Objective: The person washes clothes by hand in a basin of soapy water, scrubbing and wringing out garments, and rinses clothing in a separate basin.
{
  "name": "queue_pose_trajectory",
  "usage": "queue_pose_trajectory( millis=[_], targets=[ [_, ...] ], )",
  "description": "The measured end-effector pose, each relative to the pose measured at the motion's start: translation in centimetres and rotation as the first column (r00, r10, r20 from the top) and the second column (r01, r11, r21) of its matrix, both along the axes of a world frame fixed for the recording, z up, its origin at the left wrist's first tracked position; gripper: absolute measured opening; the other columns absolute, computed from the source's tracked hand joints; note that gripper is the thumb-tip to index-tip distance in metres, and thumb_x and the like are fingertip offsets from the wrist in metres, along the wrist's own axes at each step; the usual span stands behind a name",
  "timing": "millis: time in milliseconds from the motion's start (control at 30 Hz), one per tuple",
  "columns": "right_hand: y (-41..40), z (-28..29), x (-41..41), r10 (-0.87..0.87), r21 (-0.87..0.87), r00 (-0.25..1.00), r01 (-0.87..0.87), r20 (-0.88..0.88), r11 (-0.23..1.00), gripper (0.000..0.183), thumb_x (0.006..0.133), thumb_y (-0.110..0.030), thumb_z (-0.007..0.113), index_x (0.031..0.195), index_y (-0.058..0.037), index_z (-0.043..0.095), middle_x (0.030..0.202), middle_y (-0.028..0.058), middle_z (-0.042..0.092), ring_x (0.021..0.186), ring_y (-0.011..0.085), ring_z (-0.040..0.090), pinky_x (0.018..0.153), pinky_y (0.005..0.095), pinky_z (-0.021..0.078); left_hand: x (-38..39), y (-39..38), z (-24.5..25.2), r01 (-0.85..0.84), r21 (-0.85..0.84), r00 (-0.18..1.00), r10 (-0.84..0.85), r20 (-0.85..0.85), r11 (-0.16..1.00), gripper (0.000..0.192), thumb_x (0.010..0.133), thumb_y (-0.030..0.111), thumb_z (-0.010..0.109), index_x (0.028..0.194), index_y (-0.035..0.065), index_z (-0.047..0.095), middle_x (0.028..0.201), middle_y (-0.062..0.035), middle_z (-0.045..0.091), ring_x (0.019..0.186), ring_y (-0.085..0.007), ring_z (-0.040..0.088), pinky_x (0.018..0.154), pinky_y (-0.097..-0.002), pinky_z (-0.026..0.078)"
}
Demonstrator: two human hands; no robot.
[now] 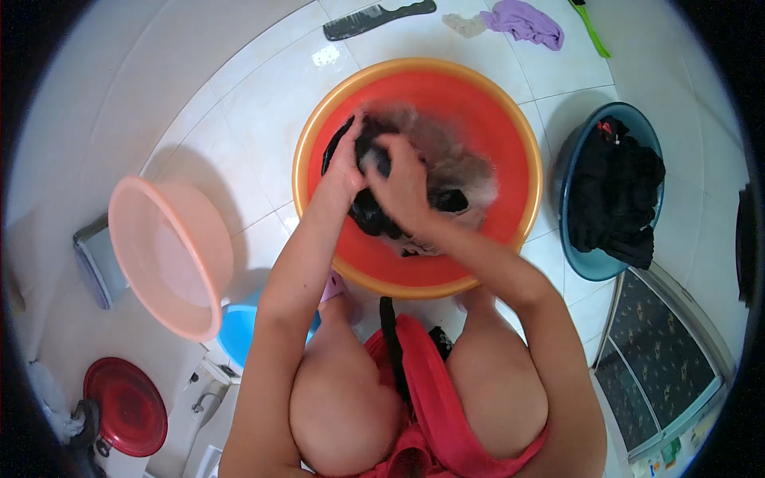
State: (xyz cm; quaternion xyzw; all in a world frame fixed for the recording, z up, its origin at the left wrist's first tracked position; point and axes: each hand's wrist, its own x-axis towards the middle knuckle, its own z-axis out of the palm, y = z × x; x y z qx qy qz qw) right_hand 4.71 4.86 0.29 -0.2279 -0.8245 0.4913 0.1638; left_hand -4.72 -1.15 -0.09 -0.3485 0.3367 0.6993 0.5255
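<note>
Before me stands a large red plastic basin (418, 287) with an orange-yellow rim, holding cloudy water and a wet black cloth (369, 216). My left hand (348, 156) grips part of the cloth over the basin's left half. Against it, my right hand (401, 179) presses on the same cloth, its fingers curled and blurred. Folds of black cloth spread in the water below and right of both hands. How the right fingertips hold the cloth is partly hidden by blur.
A blue-green basin (563, 239) heaped with black clothes (615, 185) stands right. A pink basin (173, 197) and a light-blue basin (234, 334) are left. Beyond the red basin lie a black comb (370, 23), a purple cloth (526, 23) and a green-handled object (591, 33) on tiles.
</note>
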Motion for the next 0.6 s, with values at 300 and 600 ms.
queue_pose_trajectory(
  millis=[300, 600],
  targets=[
    [1.9, -0.1, -0.4, -0.115, 0.158, 0.988, 0.098, 0.100, 0.983, 0.020, 0.073, -0.020, 0.061, 0.068, -0.0053, 0.050, 0.068, 0.0137, 0.051, 0.067, 0.0317, 0.058, 0.058, 0.0397, 0.0458, 5.5, 0.2, -1.7, 0.016, 0.029, 0.942, -0.005, -0.336, 0.999, 0.028, 0.091, 0.027, 0.043, 0.107, 0.0068, 0.054, 0.109, -0.0088, 0.058, 0.100, -0.0210, 0.055, 0.090, -0.0362, 0.043],
    [8.3, -1.8, 0.8, 0.118, 0.518, 0.925, -0.303, 0.360, 0.800, 0.014, 0.078, -0.024, 0.058, 0.078, -0.0109, 0.060, 0.083, 0.0092, 0.061, 0.080, 0.0270, 0.060, 0.066, 0.0438, 0.0469, 4.8, 1.1, -0.3, -0.040, -0.263, 0.983, -0.009, -0.183, 0.964, 0.036, 0.089, 0.034, 0.048, 0.116, 0.0107, 0.053, 0.109, -0.0123, 0.059, 0.098, -0.0261, 0.058, 0.085, -0.0396, 0.046]
  ],
)
